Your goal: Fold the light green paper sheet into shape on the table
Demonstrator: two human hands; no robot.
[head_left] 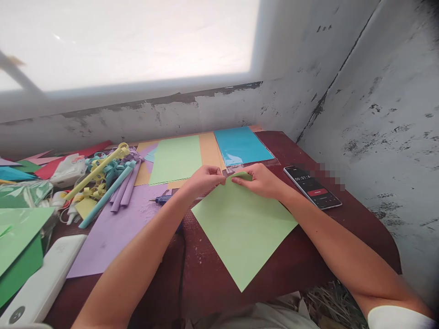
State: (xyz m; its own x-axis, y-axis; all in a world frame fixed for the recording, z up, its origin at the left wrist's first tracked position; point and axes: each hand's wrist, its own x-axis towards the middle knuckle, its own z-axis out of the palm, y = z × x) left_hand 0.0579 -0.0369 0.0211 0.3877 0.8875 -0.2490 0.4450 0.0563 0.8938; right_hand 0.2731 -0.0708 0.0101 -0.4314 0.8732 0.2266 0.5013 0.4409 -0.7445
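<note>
A light green sheet of paper [245, 228] is turned cornerwise, one corner pointing down toward my lap. Its far corner curls over between my two hands. My left hand [208, 178] pinches the paper at the left of this curl. On the right of the curl, my right hand [258, 180] grips the paper between thumb and fingers. Close to my left forearm lies a dark blue tool with a pointed metal tip [163, 199], partly hidden by the arm.
Rolled paper tubes and curled strips [103, 178] lie at the left on a purple sheet [103, 246]. Green sheets [178, 160] and a blue pack [243, 144] lie along the back. A phone [312, 187] rests at the right, near the wall. A white oblong device [48, 278] is front left.
</note>
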